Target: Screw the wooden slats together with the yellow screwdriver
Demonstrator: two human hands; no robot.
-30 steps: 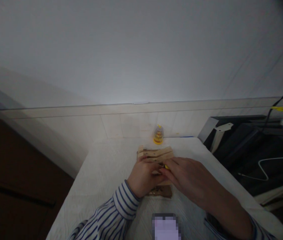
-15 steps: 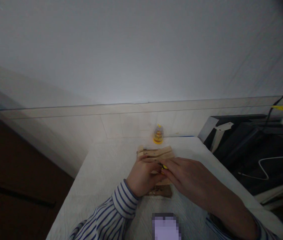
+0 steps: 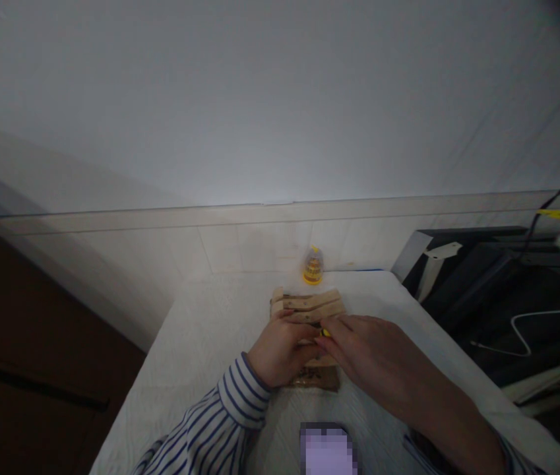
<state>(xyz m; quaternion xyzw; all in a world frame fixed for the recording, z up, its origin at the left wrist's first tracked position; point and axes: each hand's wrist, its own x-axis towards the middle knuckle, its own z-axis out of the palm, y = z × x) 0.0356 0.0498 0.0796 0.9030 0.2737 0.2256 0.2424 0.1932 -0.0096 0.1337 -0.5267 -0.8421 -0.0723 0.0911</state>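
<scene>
A light wooden slatted piece point(image 3: 316, 305) with small dark dots along its slats lies near the middle of the white-covered table. My left hand point(image 3: 284, 349) is closed over its left side, with fingertips close to my right fingers. Pinched in my right hand point(image 3: 371, 353) is a small yellow piece point(image 3: 326, 332), mostly hidden, so its exact kind does not show. Under the near end of the wood lies a brown printed packet or sheet point(image 3: 316, 378); my left hand covers part of it.
Beyond the wood, a small clear bottle with a yellow base and tip point(image 3: 313, 267) stands by the wall. A blurred-out phone-like object point(image 3: 329, 450) lies at the table's near edge. Dark panels point(image 3: 477, 284) and a white cable point(image 3: 547, 313) are at right, a brown cabinet point(image 3: 37, 349) at left.
My right fingers have shifted slightly around the yellow piece, and my right hand sits a little lower. The left hand and the wood have barely moved.
</scene>
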